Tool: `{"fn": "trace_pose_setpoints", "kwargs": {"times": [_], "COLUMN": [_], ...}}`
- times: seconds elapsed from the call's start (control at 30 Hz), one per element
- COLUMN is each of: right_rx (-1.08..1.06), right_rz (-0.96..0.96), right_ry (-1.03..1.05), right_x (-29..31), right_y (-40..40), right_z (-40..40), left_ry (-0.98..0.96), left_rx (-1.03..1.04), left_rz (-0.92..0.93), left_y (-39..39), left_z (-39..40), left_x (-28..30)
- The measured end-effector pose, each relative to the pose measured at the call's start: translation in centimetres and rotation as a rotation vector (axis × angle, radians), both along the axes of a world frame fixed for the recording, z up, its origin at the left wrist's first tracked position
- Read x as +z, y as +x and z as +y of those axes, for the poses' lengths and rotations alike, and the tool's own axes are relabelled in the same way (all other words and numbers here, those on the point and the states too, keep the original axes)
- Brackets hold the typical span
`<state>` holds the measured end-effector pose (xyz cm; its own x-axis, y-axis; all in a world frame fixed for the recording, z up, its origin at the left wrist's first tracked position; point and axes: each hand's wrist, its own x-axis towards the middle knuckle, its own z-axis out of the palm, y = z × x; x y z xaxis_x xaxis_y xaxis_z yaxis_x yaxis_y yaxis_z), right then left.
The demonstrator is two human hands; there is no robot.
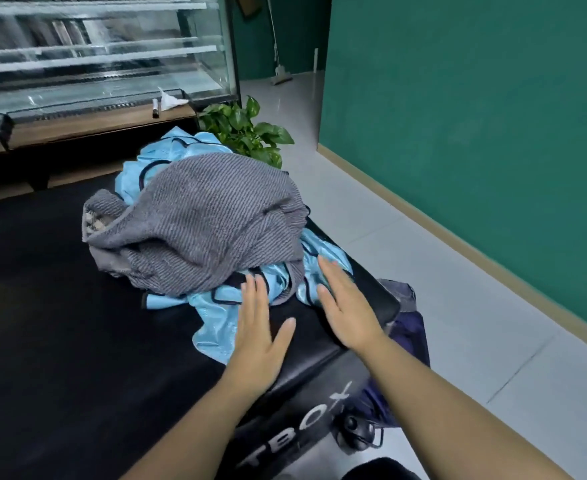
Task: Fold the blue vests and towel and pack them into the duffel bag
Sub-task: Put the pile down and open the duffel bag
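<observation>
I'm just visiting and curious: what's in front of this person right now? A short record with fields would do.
surface: black padded bench
top of pile: crumpled grey ribbed towel
under it: shiny light-blue vests with dark trim, unfolded
left hand: flat, fingers straight, over the vests' near edge
right hand: flat, fingers straight, by the vests
bag: dark blue fabric beside the bench, mostly hidden
behind: green leafy plant

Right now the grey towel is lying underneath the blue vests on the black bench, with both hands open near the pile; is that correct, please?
Not quite: the head view shows the grey towel heaped on top of the blue vests, not underneath them. The rest holds: the pile sits on the black bench, and the left hand and right hand are both open at its near edge.
</observation>
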<state>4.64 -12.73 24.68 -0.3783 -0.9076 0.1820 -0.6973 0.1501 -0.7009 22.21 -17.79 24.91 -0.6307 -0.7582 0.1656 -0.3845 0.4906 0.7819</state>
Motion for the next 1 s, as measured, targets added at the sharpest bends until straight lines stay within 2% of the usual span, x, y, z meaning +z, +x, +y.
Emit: {"fn": "trace_pose_setpoints", "kwargs": {"times": [0.17, 0.3, 0.37, 0.43, 0.6, 0.77, 1.0], "right_rx": [0.036, 0.045, -0.007, -0.081, -0.18, -0.274, -0.326], "right_rz": [0.131, 0.062, 0.044, 0.006, -0.083, -0.23, -0.355], "right_ry": [-0.016, -0.017, -0.017, -0.007, 0.08, 0.233, 0.501], "right_x": [-1.9, -3.4, -4.7, -6.6, -12.0, -19.2, -27.2], "right_y": [-2.1, -3.5, -4.1, -5.1, -6.8, -7.0, -7.0], "right_z": [6.5, 11.2, 13.2, 15.3, 18.4, 20.3, 20.4], "left_ry": [-0.06, -0.141, -0.243, -0.264, -0.001, 0.154, 0.248], "left_rx": [-0.229, -0.321, -0.335, -0.369, -0.387, -0.361, -0.405], "left_rz": [0.013, -0.016, -0.046, -0.056, -0.178, -0.453, -0.552], "left_y": [-4.2, -7.3, -8.4, -9.7, -10.9, -11.1, -13.2], "left_z": [4.7, 7.1, 7.9, 9.2, 10.7, 11.2, 10.2], "left_x": [0.2, -0.7, -1.8, -3.8, -10.4, -16.3, -21.8]}}
